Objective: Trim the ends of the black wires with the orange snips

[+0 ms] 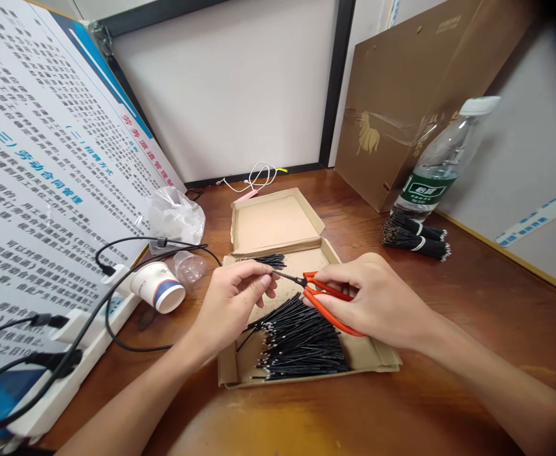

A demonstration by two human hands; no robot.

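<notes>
Grasping slim, dark-bladed metal scissors (301, 280) with orange loop handles (328, 311) in right hand (377, 301). Pinching at blade tips (282, 275) with left hand (230, 301); cannot tell what.

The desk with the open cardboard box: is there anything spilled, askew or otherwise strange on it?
Small dark specks are scattered on the bare floor of the cardboard box, like loose debris. Left of it, the paper cup looks tipped rather than upright, though the view's slant makes this uncertain. Nothing else stands out.
</notes>
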